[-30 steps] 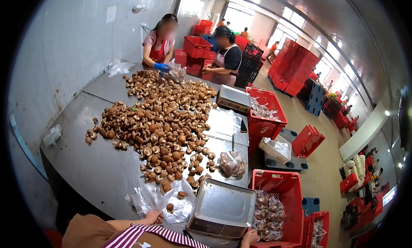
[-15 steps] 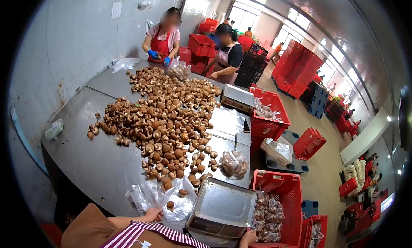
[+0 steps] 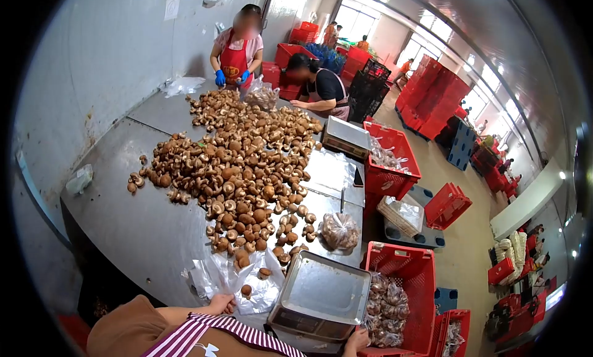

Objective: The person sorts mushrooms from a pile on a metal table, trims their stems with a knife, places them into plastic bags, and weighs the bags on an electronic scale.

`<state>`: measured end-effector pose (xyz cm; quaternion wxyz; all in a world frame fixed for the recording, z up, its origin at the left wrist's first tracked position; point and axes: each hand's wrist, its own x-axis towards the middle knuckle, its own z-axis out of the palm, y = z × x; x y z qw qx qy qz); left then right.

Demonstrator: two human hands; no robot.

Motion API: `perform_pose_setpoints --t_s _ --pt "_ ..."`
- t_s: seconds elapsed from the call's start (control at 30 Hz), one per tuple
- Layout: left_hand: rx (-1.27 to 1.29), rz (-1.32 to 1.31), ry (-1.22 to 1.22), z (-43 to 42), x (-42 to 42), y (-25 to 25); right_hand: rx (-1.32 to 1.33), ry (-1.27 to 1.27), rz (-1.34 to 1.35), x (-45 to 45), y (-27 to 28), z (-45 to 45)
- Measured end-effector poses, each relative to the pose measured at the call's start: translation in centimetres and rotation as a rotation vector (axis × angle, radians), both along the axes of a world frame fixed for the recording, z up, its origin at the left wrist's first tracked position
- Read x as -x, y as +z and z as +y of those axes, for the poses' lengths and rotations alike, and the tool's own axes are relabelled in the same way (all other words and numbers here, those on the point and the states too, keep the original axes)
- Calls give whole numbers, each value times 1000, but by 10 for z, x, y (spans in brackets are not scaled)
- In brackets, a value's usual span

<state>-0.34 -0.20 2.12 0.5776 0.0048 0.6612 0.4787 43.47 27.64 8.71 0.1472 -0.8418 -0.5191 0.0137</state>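
Observation:
My left hand is closed at the near edge of the clear plastic bags, its fingers pinching the film. Two loose mushrooms lie on the bags, and more rest at their far edge. A big heap of brown mushrooms spreads over the metal table. Beside the bags stands a scale with a steel tray, its tray bare. At the scale's near right corner, next to a crate, my right hand has curled fingers; what they grip is hidden.
To my right, a red crate holds several bagged mushrooms. A filled bag sits beyond the scale. Farther off are a second scale and another red crate. Two co-workers stand across the table, one wearing blue gloves.
The gloved co-worker has lowered and parted their hands. The other co-worker has bent lower over the table edge. My hands have barely moved; the view has shifted slightly.

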Motion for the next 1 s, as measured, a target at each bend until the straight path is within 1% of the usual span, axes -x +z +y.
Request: perform_pose_setpoints --t_s 0.13,0.2,0.27,0.33,0.37,0.4,0.43,0.47,0.5,0.53,0.57,0.6,0.7,0.77,0.8,0.87,0.9,0.97,1.0 --pt "1 35 4 2 -2 12 1 26 -4 1 3 -1" --pt "10 23 9 2 -2 10 -3 52 -2 -3 -4 2" --pt "-8 15 10 0 -3 15 -1 16 10 -9 -16 5" --pt "-34 109 -46 -2 -2 16 -25 72 18 -14 -19 2" --pt "-38 75 24 0 -8 26 27 141 -53 -25 -27 4" --pt "-59 112 -24 -3 -6 15 -11 161 -44 -33 -38 6" --pt "-102 120 -41 -4 -6 15 -2 154 -28 -35 -40 8" --pt "-132 83 -4 -3 -5 -2 12 148 -54 -34 -42 12" --pt "-94 26 37 5 -2 10 8 150 -65 -36 -50 19" --pt "-60 3 49 8 -1 18 -5 144 -3 -21 -33 15" --pt "-25 -28 81 8 -3 16 22 127 20 -18 -28 13" --pt "-30 -55 97 6 -4 19 39 138 18 -15 -21 9" --pt "-24 -72 103 1 -8 32 66 158 14 -26 -28 10" --pt "-56 -132 213 0 -13 47 53 148 4 -30 -30 9" --pt "-47 -137 222 -2 -15 56 63 155 -2 -31 -31 8" --pt "-132 31 205 -1 -11 81 96 144 -22 -25 -23 8" --pt "-163 112 247 0 -6 91 100 147 -25 -25 -25 9" --pt "-192 559 294 7 14 99 99 154 -27 -27 -27 13" --pt "-134 783 340 8 27 92 101 160 -32 -30 -27 14"
